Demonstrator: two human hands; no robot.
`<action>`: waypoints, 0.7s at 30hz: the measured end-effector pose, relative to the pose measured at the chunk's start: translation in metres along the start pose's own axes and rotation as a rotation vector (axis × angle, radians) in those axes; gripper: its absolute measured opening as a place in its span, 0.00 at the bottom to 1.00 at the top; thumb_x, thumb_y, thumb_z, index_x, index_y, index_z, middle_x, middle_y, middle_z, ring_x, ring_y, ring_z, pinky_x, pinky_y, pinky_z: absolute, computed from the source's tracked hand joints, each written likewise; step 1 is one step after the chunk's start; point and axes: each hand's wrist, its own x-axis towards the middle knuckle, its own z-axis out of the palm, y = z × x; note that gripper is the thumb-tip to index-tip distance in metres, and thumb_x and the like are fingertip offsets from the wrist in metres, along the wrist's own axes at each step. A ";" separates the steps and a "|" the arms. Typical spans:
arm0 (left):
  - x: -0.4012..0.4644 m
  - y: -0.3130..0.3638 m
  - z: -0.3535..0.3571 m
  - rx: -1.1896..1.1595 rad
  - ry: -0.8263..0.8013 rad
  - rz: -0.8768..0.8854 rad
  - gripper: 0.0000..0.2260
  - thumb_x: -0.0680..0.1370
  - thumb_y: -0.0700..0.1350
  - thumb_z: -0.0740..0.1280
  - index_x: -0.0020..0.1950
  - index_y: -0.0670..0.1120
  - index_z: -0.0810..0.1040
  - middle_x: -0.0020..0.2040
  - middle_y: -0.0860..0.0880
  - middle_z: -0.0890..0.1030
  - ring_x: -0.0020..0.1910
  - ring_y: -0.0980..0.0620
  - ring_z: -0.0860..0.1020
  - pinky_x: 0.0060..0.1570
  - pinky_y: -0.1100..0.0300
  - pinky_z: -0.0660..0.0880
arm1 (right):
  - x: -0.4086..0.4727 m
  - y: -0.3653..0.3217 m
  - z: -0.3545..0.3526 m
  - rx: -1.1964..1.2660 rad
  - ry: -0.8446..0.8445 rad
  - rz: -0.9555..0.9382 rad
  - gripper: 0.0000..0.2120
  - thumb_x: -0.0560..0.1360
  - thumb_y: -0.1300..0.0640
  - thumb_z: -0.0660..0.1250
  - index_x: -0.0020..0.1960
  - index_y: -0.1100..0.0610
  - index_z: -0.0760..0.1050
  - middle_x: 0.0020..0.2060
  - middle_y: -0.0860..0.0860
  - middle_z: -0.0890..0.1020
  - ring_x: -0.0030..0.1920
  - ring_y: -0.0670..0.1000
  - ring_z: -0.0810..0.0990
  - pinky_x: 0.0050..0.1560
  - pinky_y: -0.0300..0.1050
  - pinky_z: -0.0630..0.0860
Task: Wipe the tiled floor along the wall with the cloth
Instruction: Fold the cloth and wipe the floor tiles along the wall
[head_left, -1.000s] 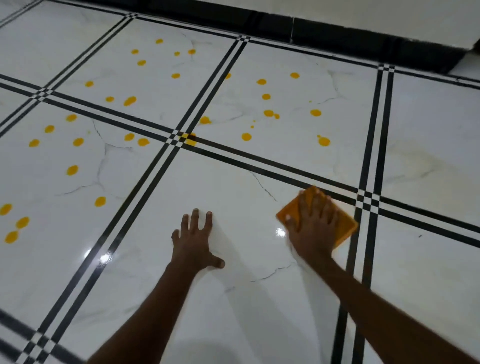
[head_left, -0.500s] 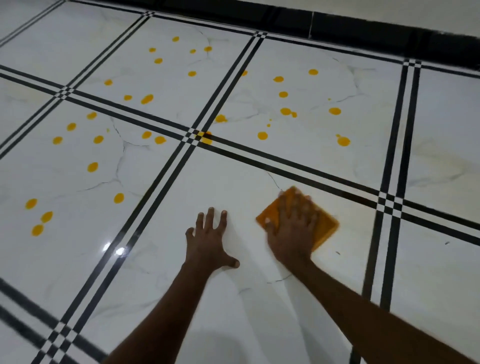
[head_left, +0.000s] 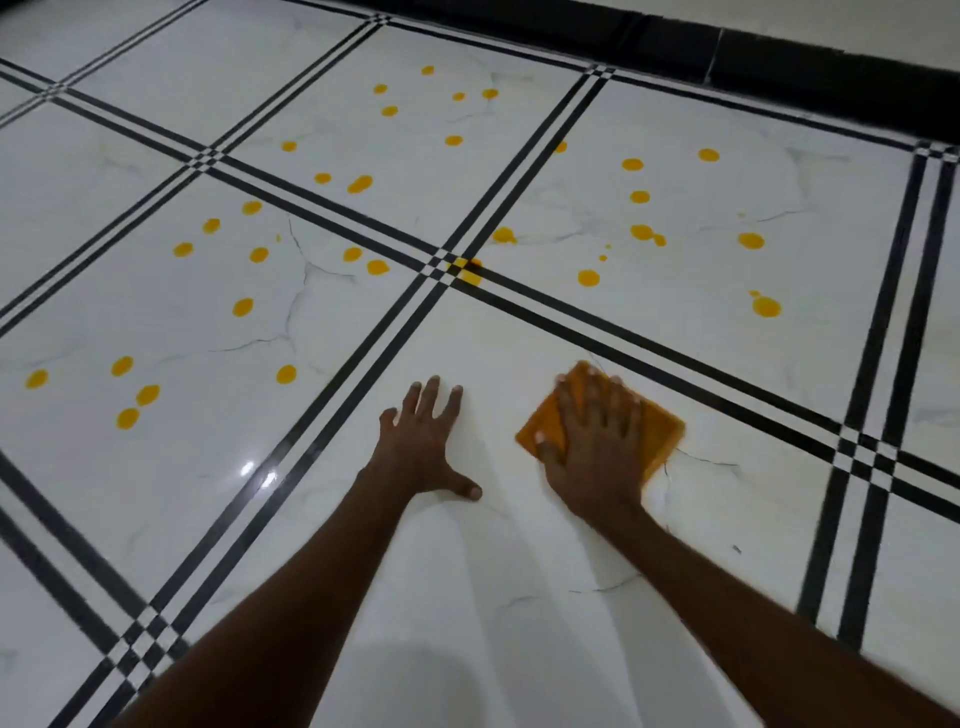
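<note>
An orange cloth (head_left: 662, 428) lies flat on the white marbled tile floor (head_left: 519, 597). My right hand (head_left: 597, 447) presses down on it with fingers spread, covering most of it. My left hand (head_left: 426, 441) rests flat on the bare tile just left of the cloth, fingers apart, holding nothing. Several yellow-orange drops (head_left: 588, 278) are scattered over the tiles beyond both hands, the nearest about a hand's length past the cloth.
Black triple-line borders (head_left: 415, 306) divide the floor into large squares. A black skirting strip (head_left: 779, 57) runs along the wall at the top right. More yellow drops (head_left: 127, 418) lie on the tile to the far left.
The cloth under my right hand has slid left across the tile, away from the black border crossing and closer to my left hand. My left hand stays planted flat.
</note>
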 end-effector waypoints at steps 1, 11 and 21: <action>0.005 -0.002 0.001 0.000 -0.016 -0.006 0.64 0.61 0.73 0.73 0.81 0.52 0.36 0.81 0.44 0.36 0.80 0.41 0.38 0.76 0.38 0.47 | 0.023 0.005 0.000 -0.015 -0.056 -0.152 0.37 0.79 0.34 0.50 0.84 0.47 0.50 0.83 0.56 0.53 0.82 0.64 0.51 0.79 0.67 0.48; 0.057 0.016 -0.013 -0.028 0.006 0.000 0.68 0.60 0.66 0.79 0.80 0.48 0.32 0.79 0.42 0.31 0.78 0.40 0.31 0.76 0.36 0.42 | 0.038 0.081 -0.002 -0.084 0.068 0.260 0.38 0.79 0.37 0.50 0.84 0.54 0.51 0.81 0.63 0.57 0.79 0.69 0.56 0.77 0.68 0.52; 0.059 0.035 -0.049 -0.046 -0.149 -0.086 0.70 0.60 0.62 0.81 0.79 0.47 0.29 0.77 0.44 0.26 0.77 0.39 0.30 0.75 0.33 0.41 | 0.082 0.078 -0.028 -0.083 -0.097 0.120 0.39 0.78 0.39 0.55 0.84 0.56 0.49 0.82 0.63 0.53 0.81 0.69 0.51 0.77 0.71 0.52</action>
